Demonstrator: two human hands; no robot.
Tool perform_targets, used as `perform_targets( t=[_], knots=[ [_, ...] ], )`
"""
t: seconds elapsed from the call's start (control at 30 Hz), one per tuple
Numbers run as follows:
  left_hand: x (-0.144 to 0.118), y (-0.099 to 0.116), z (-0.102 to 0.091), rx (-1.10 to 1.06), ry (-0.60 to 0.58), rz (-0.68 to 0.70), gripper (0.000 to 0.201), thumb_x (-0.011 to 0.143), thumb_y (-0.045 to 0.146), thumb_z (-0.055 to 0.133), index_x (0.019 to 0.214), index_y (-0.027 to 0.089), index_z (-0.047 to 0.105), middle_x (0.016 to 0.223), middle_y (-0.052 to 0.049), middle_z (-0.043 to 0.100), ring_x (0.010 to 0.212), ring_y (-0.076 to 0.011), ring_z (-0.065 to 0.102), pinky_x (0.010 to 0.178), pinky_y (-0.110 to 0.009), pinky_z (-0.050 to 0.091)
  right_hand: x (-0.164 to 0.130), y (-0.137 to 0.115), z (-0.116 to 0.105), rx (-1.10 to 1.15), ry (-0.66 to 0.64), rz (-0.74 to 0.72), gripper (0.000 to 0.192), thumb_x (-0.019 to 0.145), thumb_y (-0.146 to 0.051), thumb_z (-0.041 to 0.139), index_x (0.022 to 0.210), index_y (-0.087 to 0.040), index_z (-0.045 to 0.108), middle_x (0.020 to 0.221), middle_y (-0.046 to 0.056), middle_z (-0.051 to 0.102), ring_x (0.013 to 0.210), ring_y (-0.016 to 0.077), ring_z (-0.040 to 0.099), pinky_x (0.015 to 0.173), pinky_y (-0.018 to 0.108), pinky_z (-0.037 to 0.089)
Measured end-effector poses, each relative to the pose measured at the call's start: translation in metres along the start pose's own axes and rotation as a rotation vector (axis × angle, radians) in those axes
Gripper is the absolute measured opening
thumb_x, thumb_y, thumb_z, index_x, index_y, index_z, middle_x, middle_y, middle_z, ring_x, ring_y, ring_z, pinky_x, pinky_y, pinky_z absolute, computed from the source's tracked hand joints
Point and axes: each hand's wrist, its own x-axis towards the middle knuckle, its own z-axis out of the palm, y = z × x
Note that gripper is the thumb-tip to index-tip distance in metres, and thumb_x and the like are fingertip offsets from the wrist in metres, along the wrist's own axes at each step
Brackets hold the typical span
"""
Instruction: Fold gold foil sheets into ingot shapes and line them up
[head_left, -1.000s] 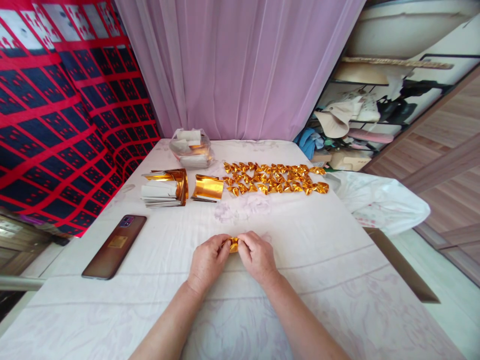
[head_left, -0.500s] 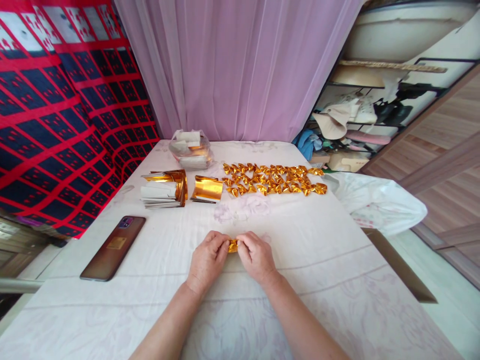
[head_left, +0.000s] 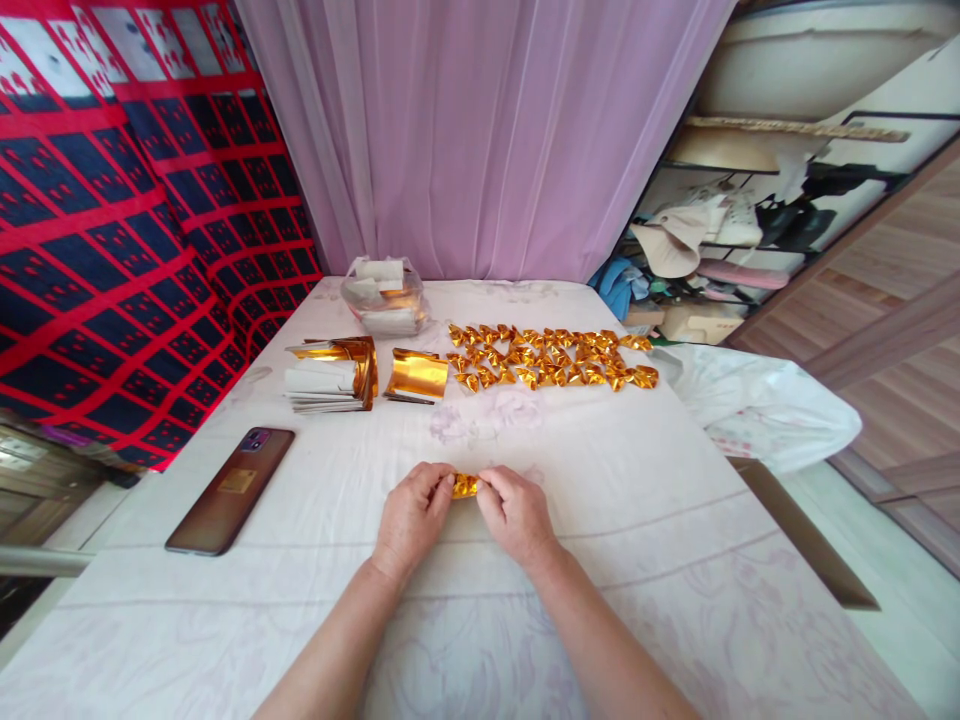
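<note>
My left hand (head_left: 411, 518) and my right hand (head_left: 516, 514) meet near the middle of the white cloth-covered table (head_left: 637, 500). Between their fingertips they pinch one small folded gold foil piece (head_left: 464, 486), most of it hidden by the fingers. Farther back lie rows of several finished gold foil pieces (head_left: 551, 356). Left of those rows sits a curled gold foil sheet (head_left: 417, 376), and beside it a stack of gold-and-white paper sheets (head_left: 330, 375).
A dark phone (head_left: 231, 490) lies at the left. A clear plastic bag of paper (head_left: 384, 296) stands at the back, before a lilac curtain. A white plastic bag (head_left: 757, 400) hangs over the right edge. A red and navy cloth covers the left side.
Both hands stay together on the gold piece, with only small finger movements; slightly more of the foil shows between the fingers now.
</note>
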Motion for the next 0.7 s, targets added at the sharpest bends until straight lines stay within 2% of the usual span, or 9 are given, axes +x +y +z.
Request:
perform_targets(
  t=[0.13,0.2,0.33,0.47,0.7],
  knots=[
    [0.000,0.009,-0.005,0.063,-0.070,-0.147,0.021,0.090,0.031,0.049,0.102,0.022,0.063,0.089,-0.002,0.071,0.072,-0.0148,0.065,0.067,-0.025,0.044,0.000,0.000,-0.001,-0.044,0.022,0.010,0.027,0.090,-0.021,0.040,0.074,-0.021,0.062,0.069,0.003,0.065,0.064,0.0138,0.059,0.062,0.023,0.037],
    [-0.001,0.014,-0.009,0.163,-0.114,-0.169,0.018,0.089,0.031,0.049,0.089,0.022,0.064,0.080,0.000,0.070,0.067,-0.0142,0.063,0.062,-0.024,0.039,0.000,0.000,-0.001,-0.058,0.044,0.010,0.026,0.089,-0.020,0.041,0.073,-0.020,0.062,0.069,0.003,0.066,0.064,0.0138,0.059,0.062,0.023,0.037],
    [-0.001,0.017,-0.013,0.288,-0.166,-0.132,0.028,0.091,0.030,0.043,0.070,0.021,0.060,0.069,0.000,0.066,0.065,-0.0145,0.060,0.058,-0.025,0.031,-0.001,-0.001,0.001,-0.046,0.055,0.004,0.026,0.089,-0.020,0.042,0.071,-0.020,0.061,0.067,0.002,0.065,0.063,0.0133,0.059,0.062,0.023,0.036],
    [0.000,0.013,-0.009,0.254,-0.167,-0.116,0.031,0.094,0.033,0.040,0.070,0.021,0.057,0.068,-0.001,0.064,0.065,-0.0149,0.059,0.059,-0.025,0.031,-0.001,-0.003,0.002,0.001,0.035,-0.001,0.028,0.090,-0.021,0.040,0.071,-0.020,0.060,0.067,0.002,0.064,0.063,0.0133,0.059,0.061,0.023,0.036],
    [0.000,0.008,-0.004,0.075,-0.125,-0.098,0.033,0.094,0.036,0.036,0.074,0.021,0.057,0.069,0.000,0.061,0.065,-0.0138,0.057,0.061,-0.023,0.035,0.001,-0.006,-0.002,0.108,0.030,0.004,0.028,0.091,-0.023,0.041,0.071,-0.019,0.059,0.065,0.001,0.062,0.060,0.0121,0.057,0.059,0.022,0.035]
  ],
)
